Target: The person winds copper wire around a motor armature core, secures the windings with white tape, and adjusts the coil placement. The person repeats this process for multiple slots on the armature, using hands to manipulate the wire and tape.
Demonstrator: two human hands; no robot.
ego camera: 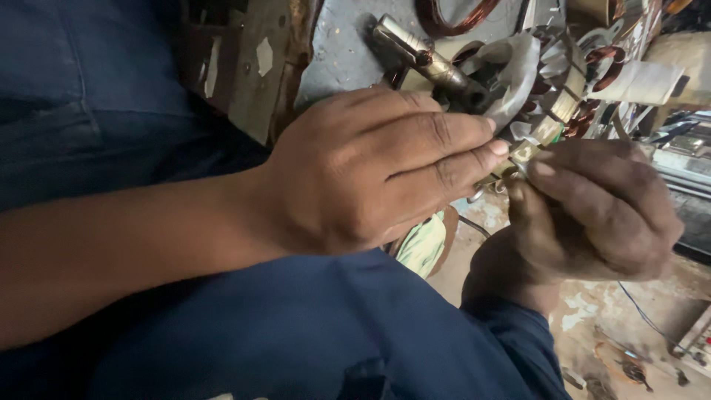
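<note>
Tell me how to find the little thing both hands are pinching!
Start at the big grey metal motor part with its copper coils, at the top. Just below it, the left hand and right hand meet fingertip to fingertip. Between them sits a small pale strip: flat and yellowish, unlike the reddish coils behind.

Left hand (370, 170) is covering most of the small brass piece (523, 153); only its tip is showing between fingertips, shape unclear. Right hand (592, 211) is curling over it, palm hidden. Metal shaft (426, 59) is disappearing behind the left knuckles. Copper coil (452, 18) is being cut off by the top edge. Far-right clutter (666, 126) is blurring, parts untellable. Floor debris (622, 367) near right too small to tell.
</note>
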